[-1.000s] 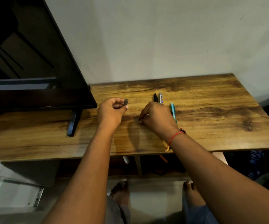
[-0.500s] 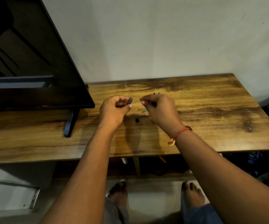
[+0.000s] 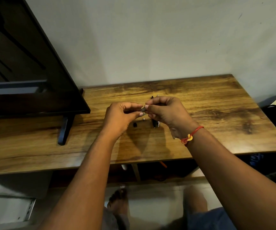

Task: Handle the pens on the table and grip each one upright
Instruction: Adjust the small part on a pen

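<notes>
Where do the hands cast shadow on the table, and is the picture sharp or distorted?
Head view: shadow falls on the table below both hands, toward the near edge; table edges bow from the wide lens; feet at the bottom look soft.

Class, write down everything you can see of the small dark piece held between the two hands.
The small dark piece looks like a short, dark grey cap, probably plastic. It is raised above the wooden table, pinched by the left hand, with the right hand's fingertips meeting it from the other side. Fingers hide most of it, so whether a pen is attached cannot be told.
</notes>
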